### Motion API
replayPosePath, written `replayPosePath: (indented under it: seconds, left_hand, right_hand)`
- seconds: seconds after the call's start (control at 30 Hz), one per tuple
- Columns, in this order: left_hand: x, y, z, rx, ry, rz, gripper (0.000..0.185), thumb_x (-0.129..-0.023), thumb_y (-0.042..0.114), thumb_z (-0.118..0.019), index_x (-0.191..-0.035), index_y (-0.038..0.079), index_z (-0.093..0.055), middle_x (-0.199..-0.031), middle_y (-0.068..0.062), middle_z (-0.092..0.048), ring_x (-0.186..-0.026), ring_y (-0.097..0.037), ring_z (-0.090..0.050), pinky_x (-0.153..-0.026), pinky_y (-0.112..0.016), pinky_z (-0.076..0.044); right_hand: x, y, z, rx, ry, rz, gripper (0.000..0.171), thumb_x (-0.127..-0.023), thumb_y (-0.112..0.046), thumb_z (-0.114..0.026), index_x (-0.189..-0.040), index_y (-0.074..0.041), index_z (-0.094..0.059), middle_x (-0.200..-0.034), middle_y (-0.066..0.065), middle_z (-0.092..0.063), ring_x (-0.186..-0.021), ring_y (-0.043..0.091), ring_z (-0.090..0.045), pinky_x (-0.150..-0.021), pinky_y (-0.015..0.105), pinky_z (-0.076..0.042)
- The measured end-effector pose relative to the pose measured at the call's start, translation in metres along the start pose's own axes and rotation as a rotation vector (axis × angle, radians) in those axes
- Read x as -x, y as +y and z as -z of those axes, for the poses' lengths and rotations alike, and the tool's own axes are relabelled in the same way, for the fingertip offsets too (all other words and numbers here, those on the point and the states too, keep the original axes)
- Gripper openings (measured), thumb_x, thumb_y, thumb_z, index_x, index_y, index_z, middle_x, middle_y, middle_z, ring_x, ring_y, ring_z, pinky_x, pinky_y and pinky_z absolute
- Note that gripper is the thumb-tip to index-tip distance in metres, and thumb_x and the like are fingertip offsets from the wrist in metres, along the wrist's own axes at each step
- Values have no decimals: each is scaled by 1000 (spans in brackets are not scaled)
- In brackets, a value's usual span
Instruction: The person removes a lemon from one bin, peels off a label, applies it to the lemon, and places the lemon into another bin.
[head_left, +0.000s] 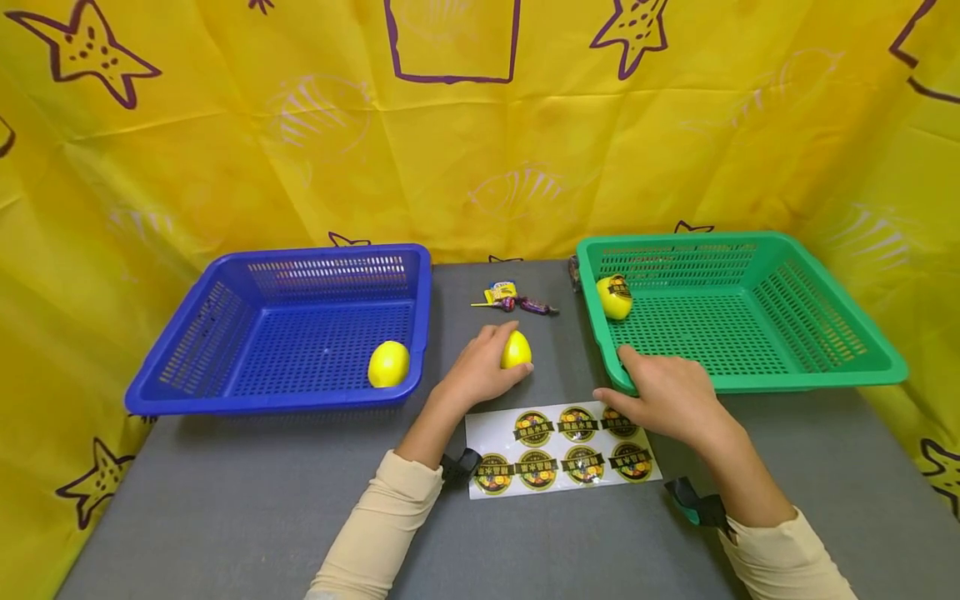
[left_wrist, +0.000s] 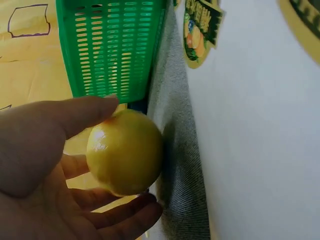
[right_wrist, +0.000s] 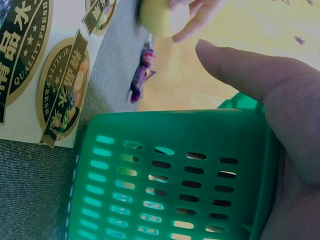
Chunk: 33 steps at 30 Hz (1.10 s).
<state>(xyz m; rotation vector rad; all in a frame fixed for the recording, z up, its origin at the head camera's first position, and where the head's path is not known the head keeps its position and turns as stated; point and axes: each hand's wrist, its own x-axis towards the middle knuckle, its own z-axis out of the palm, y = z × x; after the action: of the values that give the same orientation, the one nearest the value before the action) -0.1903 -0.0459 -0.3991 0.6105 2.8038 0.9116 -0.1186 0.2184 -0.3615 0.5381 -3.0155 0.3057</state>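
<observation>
Holding the lemon (head_left: 517, 352) just beyond the sticker sheet (head_left: 491, 428) seemed the step, the left hand's (head_left: 476, 367) grip curled round it, while the right hand (head_left: 671, 396), thumb spread beside the green basket (head_left: 810, 382), likely needed a sticker (head_left: 577, 423) next.

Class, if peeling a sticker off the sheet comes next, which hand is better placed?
Probably the right hand: no fruit shows in it, and it is at the green basket, near the sticker sheet. The left hand grips a lemon.

yellow cloth (head_left: 442, 167) behind grey table (head_left: 562, 542)
</observation>
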Motion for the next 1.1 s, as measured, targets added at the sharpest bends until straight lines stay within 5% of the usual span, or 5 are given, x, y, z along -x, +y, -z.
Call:
replayPosePath:
  seconds: [0.6,0.73,0.83,0.97,1.1]
  left_hand:
    - [5,-3,3,34,-4,11,82,-89,36,-74,-154,5,-34,-145,-20,-43,-115,-35,-55,-96,-50,-46]
    - [16,1,7,0,53,41,92,-84,39,-80,-155,5,-31,-149,-21,-36,-120,-39,-49,-100,-52,-43]
    - [30,11,9,-41,136,23,84,-81,37,-85,-146,4,-43,-143,-21,-40,-121,-39,-45,-99,-51,-43]
    - [49,23,7,-135,117,-89,50,-81,31,-85,-119,7,-64,-115,-13,-57,-103,-31,-54,-87,-42,-48]
    - [57,30,-2,-242,-28,-126,35,-82,37,-83,-104,13,-70,-97,-2,-60,-88,-23,-57,-75,-37,-49]
  right_hand:
    - [-2,0,-2,-19,-17,-1,49,-84,-52,-75,-89,-10,-51,-58,-2,-37,-48,16,-39,-41,33,-28]
    - [2,-3,7,-164,-4,1,62,-86,-46,-77,-123,0,-58,-99,14,-66,-86,31,-64,-67,49,-53]
    - [7,-9,14,-284,141,110,66,-88,-35,-79,-138,-1,-54,-139,17,-54,-121,37,-55,-92,57,-48]
    - [12,-23,15,-317,320,414,40,-93,-24,-74,-127,-5,-64,-133,7,-61,-113,25,-64,-84,42,-55]
    - [21,-39,3,-271,97,550,39,-93,-18,-73,-129,-5,-65,-132,10,-62,-112,24,-65,-85,41,-55]
